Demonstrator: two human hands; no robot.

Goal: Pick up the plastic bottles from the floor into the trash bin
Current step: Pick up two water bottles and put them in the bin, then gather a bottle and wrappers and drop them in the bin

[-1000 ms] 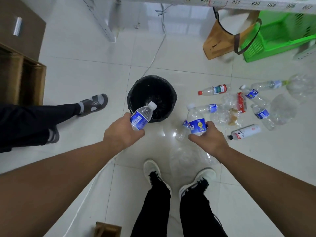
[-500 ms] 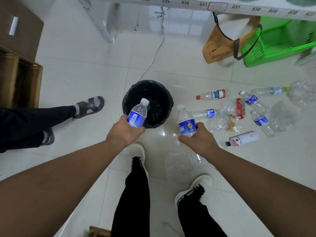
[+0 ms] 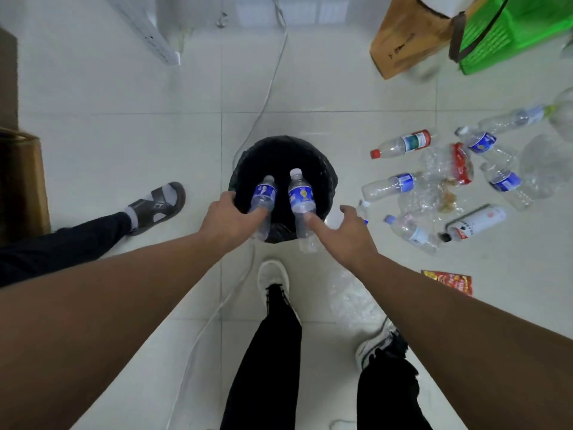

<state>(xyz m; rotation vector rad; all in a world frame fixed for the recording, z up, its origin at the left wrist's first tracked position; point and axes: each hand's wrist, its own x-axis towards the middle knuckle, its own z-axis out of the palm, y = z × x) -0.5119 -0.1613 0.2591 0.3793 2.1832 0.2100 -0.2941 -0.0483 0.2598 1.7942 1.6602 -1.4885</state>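
Left hand (image 3: 231, 220) over near rim of trash bin (image 3: 322, 169), fingers curled down by a blue-label bottle (image 3: 263, 198); can't tell if it actually grips; right hand (image 3: 344, 234) fingers spread and straight, index tip touching second blue-label bottle (image 3: 300, 201); both bottles caps-up over the black bin's mouth; right of bin, floor pile of bottles: red-cap one (image 3: 401, 144), several blue-label, white one (image 3: 474, 223); green basket (image 3: 508, 35) far right; sandalled foot (image 3: 156, 206) left.
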